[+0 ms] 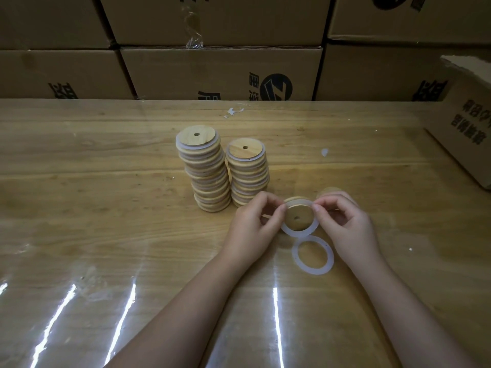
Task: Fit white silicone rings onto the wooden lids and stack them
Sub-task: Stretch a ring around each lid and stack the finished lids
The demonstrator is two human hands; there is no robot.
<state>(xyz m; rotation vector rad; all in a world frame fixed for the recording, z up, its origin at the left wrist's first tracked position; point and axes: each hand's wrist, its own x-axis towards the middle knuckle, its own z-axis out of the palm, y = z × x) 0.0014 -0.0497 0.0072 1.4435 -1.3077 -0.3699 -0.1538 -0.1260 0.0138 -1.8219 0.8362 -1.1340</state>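
Just in front of shorter stack (248, 171), beside taller stack (204, 168), on counter (106, 235): pinching wooden lid (297, 219) at opp. edges w/ fingers (277, 208) of left hand (255, 221) & right hand (345, 224), tilted toward face for working white ring (299, 234) round rim; prob. half seated. Spare ring (313, 270) flat just nearer body, w/in reach. Another lid (328, 192) behind right hand. Stacks near for drop-off.
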